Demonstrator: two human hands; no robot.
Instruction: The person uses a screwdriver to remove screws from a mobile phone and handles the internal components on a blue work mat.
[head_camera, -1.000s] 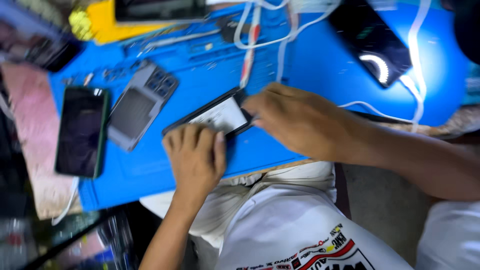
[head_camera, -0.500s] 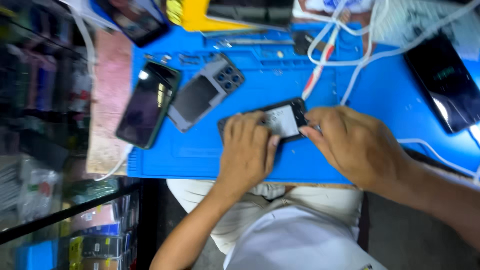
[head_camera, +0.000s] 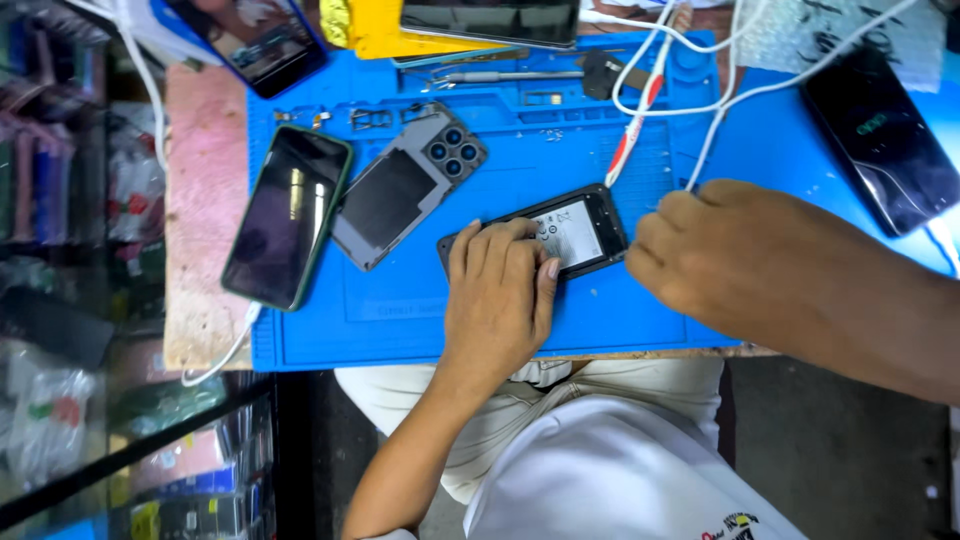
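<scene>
Bright, even light; left edge perhaps blurred.
</scene>
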